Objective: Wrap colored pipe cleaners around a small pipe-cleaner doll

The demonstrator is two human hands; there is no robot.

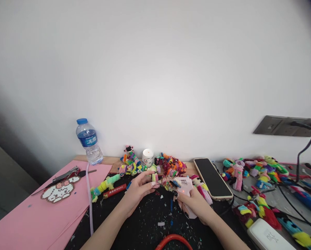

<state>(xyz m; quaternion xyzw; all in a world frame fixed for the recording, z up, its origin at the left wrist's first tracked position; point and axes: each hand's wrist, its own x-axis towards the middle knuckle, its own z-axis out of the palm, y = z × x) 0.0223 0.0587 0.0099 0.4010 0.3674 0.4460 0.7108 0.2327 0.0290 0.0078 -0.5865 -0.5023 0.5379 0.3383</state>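
Pink sheet [27,215], blue-capped bottle [89,141], black phone [212,178].

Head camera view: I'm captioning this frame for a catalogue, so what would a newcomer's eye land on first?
Probably the heaps of bright multicoloured fuzzy craft figures on the table's right side and along the wall. At centre, the left hand pinches a small colourful fuzzy piece against a pale pink glue gun gripped by the right hand. A clear blue-capped water bottle stands back left.
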